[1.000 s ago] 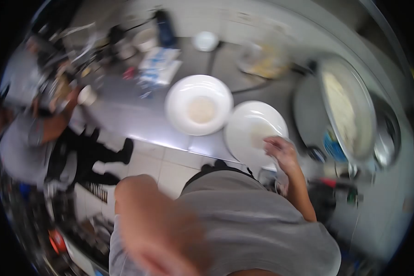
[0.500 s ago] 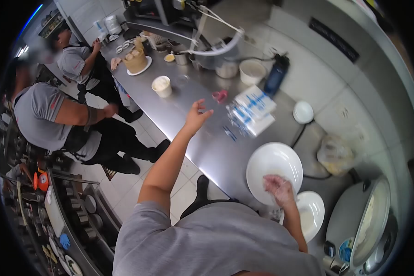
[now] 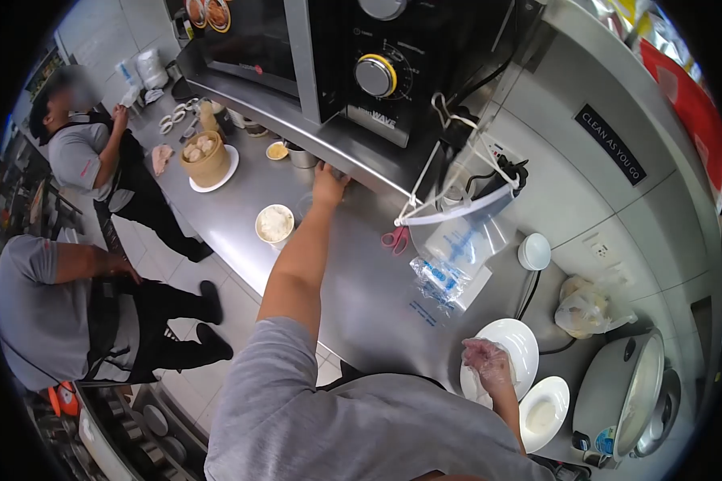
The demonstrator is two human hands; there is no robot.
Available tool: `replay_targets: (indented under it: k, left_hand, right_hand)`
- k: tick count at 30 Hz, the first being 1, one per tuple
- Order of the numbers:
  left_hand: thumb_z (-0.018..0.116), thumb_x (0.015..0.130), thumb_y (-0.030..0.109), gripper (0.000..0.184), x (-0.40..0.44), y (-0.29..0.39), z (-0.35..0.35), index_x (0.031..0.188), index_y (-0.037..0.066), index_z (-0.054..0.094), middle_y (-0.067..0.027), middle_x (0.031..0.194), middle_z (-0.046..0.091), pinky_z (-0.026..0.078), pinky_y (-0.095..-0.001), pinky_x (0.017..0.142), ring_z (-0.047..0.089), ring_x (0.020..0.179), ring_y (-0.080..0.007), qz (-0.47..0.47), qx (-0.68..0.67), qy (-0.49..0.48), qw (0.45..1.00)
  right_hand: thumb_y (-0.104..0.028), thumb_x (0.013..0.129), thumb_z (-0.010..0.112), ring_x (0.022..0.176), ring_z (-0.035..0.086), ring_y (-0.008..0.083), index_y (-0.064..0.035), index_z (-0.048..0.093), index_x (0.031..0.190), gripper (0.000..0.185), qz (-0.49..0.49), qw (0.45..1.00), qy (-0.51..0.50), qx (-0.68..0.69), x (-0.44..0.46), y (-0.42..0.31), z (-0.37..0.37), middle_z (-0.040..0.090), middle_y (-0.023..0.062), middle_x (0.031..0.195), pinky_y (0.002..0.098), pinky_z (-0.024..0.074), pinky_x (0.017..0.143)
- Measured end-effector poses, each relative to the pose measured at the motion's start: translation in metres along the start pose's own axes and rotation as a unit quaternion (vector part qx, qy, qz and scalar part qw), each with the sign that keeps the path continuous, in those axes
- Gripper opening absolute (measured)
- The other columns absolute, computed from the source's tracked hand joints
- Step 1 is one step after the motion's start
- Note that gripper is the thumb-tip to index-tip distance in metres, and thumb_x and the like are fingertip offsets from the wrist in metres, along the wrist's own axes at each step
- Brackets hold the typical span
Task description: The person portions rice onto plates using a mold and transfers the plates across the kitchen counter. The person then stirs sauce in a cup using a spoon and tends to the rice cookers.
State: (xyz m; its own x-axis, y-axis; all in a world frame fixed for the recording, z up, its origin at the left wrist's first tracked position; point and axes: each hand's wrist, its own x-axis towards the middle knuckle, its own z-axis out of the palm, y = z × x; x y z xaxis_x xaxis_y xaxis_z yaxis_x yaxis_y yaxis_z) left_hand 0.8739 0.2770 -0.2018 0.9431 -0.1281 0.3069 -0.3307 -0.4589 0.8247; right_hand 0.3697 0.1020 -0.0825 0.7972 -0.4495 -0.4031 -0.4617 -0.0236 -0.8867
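My left hand (image 3: 329, 184) is stretched forward to the edge of the microwave shelf, close to a small metal pot (image 3: 301, 157). Its fingertips are partly hidden, so whether they grip anything is unclear. A paper tub of white rice (image 3: 275, 224) stands beside my left forearm, with a clear round lid (image 3: 303, 206) partly behind the arm. In a clear plastic glove, my right hand (image 3: 489, 365) hovers over a large white plate (image 3: 521, 341), palm showing, fingers loosely bent and apart. A smaller white bowl (image 3: 547, 413) is next to that wrist.
A microwave (image 3: 361, 76) overhangs the steel counter (image 3: 369, 313). Red-handled scissors (image 3: 395, 240) and plastic packaging (image 3: 453, 276) lie there. Further left is a bamboo steamer with dumplings (image 3: 204, 164). A rice cooker (image 3: 618, 393) stands right. Two people (image 3: 88, 152) are at the left.
My left hand has reached farther forward, to the shelf edge. The view has shifted, bringing the microwave into sight. My right hand remains over the large plate.
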Motion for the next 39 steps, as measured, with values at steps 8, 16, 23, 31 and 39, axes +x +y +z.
replay_targets:
  k: [8,16,23,31,39]
  left_hand:
    - [0.077,0.067,0.014,0.028,-0.076,0.030,-0.050,0.079,0.003,0.054,-0.0254,0.123,0.048,0.047,-0.0406,0.085,0.051,0.111,-0.0371,0.042,-0.063,-0.027,0.997]
    - [0.079,0.065,0.005,0.029,-0.260,0.144,-0.114,0.079,0.006,0.054,-0.0164,0.129,0.044,0.045,-0.0410,0.094,0.047,0.119,-0.0321,0.023,-0.263,-0.143,0.954]
    - [0.088,0.053,0.018,0.109,-0.351,0.225,-0.110,0.139,0.004,0.023,-0.0202,0.129,0.045,0.039,-0.0376,0.099,0.049,0.117,-0.0290,0.054,-0.329,-0.147,0.931]
    - [0.088,0.054,0.017,0.099,-0.407,0.280,-0.109,0.132,0.002,0.029,-0.0157,0.118,0.050,0.044,-0.0348,0.092,0.054,0.107,-0.0248,0.143,-0.221,-0.112,0.958]
    - [0.085,0.059,0.015,0.095,-0.414,0.329,-0.095,0.132,0.000,0.026,-0.0174,0.118,0.049,0.047,-0.0341,0.087,0.055,0.104,-0.0254,0.277,-0.141,0.013,0.950]
  right_hand:
    - [-0.010,0.082,0.065,0.077,0.057,0.0103,-0.0020,0.062,0.106,0.025,-0.041,0.997,-0.050,-0.035,0.042,-0.013,0.033,0.063,0.0040,0.088,0.0260,0.0483,0.072]
    - [-0.014,0.071,0.073,0.094,0.059,0.0221,-0.0064,0.039,0.133,0.071,-0.222,0.959,-0.082,-0.154,0.055,-0.019,0.086,0.057,0.0132,0.115,0.0337,0.0484,0.080]
    - [-0.018,0.073,0.071,0.099,0.058,0.0310,-0.0039,0.041,0.130,0.065,-0.359,0.909,-0.170,-0.130,-0.009,-0.043,0.054,0.059,0.0182,0.111,0.0365,0.0463,0.085]
    - [-0.001,0.075,0.068,0.095,0.056,0.0132,-0.0067,0.051,0.122,0.051,-0.336,0.924,-0.161,0.084,-0.078,-0.040,-0.023,0.055,0.0063,0.119,0.0284,0.0478,0.078]
    - [-0.005,0.072,0.067,0.080,0.062,0.0276,-0.0058,0.065,0.094,0.022,-0.680,0.706,0.006,-0.195,-0.133,-0.084,-0.084,0.064,0.0099,0.091,0.0366,0.0487,0.068]
